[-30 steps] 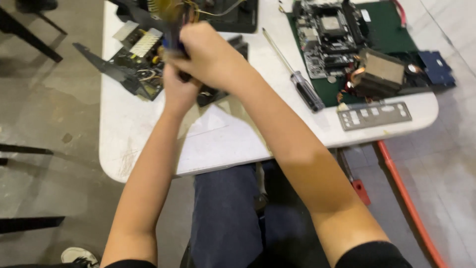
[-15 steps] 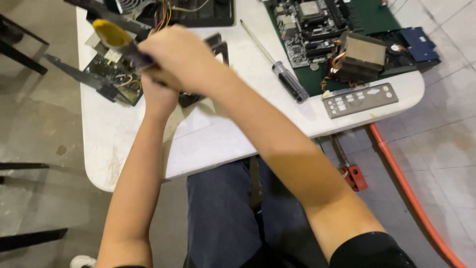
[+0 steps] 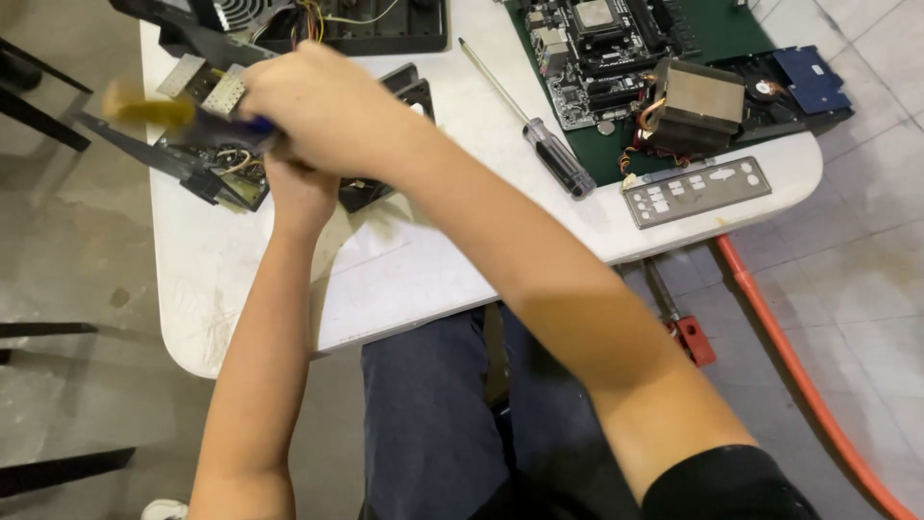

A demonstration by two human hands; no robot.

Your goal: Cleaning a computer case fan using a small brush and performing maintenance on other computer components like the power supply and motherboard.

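Head view: looks down over both forearms onto a white worktop (image 3: 404, 279).
Tool in hand: a yellow-handled tool (image 3: 144, 109), blurred, with a dark blue part next to the fist; its working end is hidden, so its kind cannot be told. It sits at ten o'clock of the frame.
Right hand (image 3: 322, 111): closed in a fist around that tool.
Left hand (image 3: 300, 193): just under the right one, at its six o'clock, mostly covered; whether it grips anything cannot be told.
Workpiece: a dark circuit-board assembly (image 3: 217, 178) with loose wires, touching or just below the hands.
Handling: the tool looks light and stiff, best taken on the yellow grip; the board looks stiff but fragile, with sharp edges, best held by its rim rather than by wires.
One o'clock: a long screwdriver (image 3: 539, 135) with a dark handle.
Two o'clock: a green motherboard (image 3: 654, 58) with a metal heatsink (image 3: 698, 101).
Three o'clock: a grey port plate (image 3: 698, 191).
Floor: an orange hose (image 3: 799, 385).
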